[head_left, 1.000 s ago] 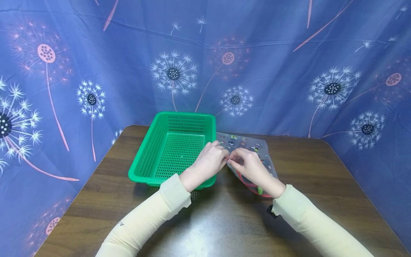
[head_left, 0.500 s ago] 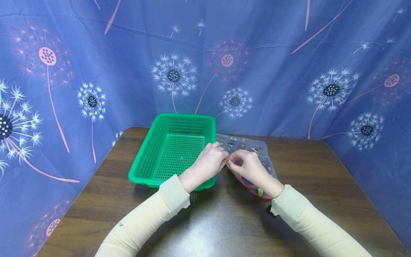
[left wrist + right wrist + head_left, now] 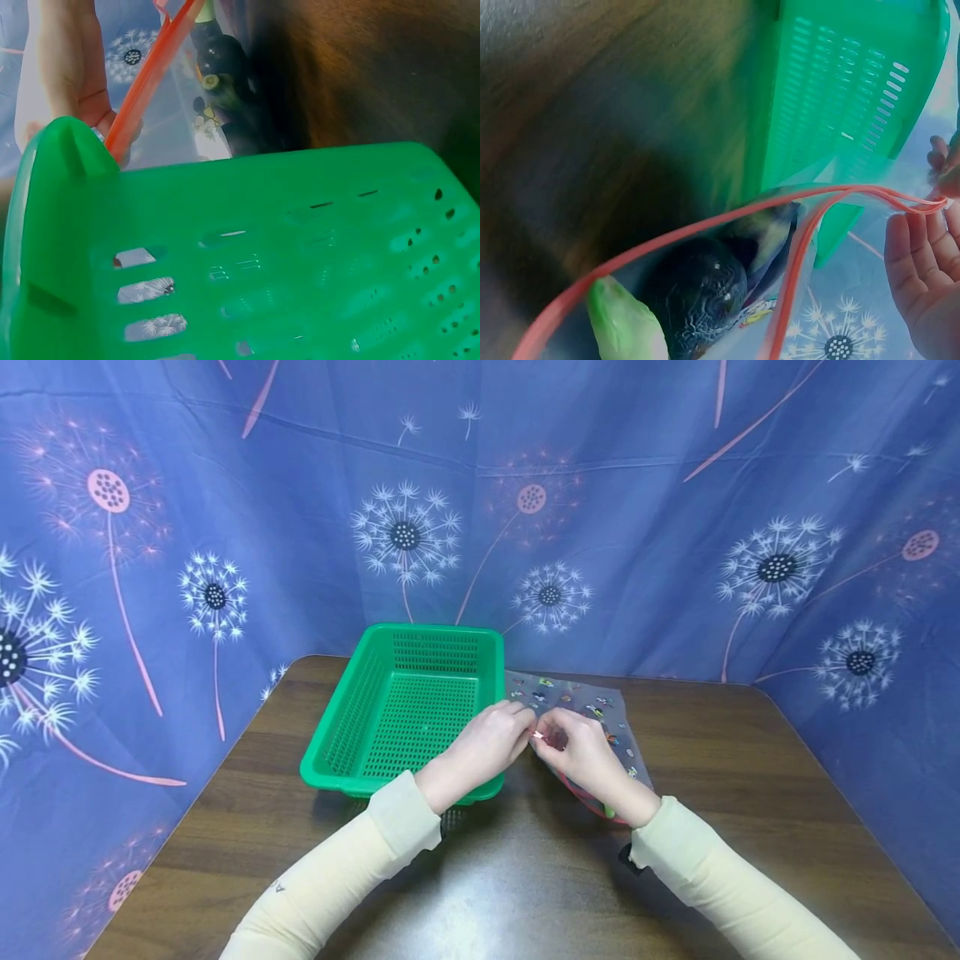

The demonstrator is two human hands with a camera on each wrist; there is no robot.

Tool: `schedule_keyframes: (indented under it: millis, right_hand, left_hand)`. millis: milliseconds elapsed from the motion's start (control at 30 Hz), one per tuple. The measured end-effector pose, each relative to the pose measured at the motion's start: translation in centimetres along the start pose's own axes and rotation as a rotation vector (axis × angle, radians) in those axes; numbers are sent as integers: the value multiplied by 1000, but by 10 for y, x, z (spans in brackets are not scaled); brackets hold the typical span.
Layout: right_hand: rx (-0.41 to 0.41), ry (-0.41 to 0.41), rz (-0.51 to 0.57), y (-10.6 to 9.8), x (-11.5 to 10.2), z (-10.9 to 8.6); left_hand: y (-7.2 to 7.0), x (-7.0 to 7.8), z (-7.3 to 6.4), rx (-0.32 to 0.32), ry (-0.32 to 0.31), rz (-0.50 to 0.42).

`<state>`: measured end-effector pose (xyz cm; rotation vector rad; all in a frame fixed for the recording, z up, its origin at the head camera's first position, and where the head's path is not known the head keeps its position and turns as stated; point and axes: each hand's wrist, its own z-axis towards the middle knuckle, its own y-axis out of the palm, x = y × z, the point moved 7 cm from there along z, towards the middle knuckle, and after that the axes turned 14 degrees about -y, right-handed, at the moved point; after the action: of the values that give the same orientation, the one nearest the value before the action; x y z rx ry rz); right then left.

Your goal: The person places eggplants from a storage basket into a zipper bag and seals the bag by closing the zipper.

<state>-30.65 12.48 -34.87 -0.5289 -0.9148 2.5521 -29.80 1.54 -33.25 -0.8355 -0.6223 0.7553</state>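
A clear zip bag (image 3: 570, 693) with small colourful prints and a red zip edge lies on the table, right of the basket. My left hand (image 3: 491, 733) pinches the zip edge at the bag's corner, above the basket's right rim. Close beside it, my right hand (image 3: 583, 750) pinches the same edge between thumb and finger; a small white piece shows there. In the right wrist view, the two red zip strips (image 3: 799, 251) stand apart along much of the mouth and meet by the fingers. Inside are dark glossy eggplants (image 3: 694, 292) and a pale green piece (image 3: 626, 322).
A green perforated basket (image 3: 341, 777) stands left of the bag, under my left forearm. The brown wooden table (image 3: 735, 760) runs out to the right and front. A blue dandelion-print cloth (image 3: 637, 568) hangs along the back and sides.
Both hands stay at the bag's corner. The right hand has turned slightly, and the small white piece between the hands shows more. Less of the red edge shows under the right wrist.
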Motion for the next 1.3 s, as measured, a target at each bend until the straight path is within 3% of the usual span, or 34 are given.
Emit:
schedule_keyframes:
  millis: [433, 767, 1033, 1167, 1300]
  right_hand:
    - [26, 7, 16, 1, 0, -1]
    - [-7, -9, 23, 1, -1, -5]
    - [-5, 1, -18, -2, 6, -18]
    - [-7, 5, -21, -4, 7, -22]
    - [-8, 9, -15, -4, 7, -23]
  left_hand:
    - [2, -4, -1, -34, -29, -99]
    - [2, -4, -3, -27, -24, -81]
    - [0, -13, -3, -27, -66, -84]
    - [1, -13, -3, -34, -45, -23]
    - [-1, -9, -3, -10, 31, 53]
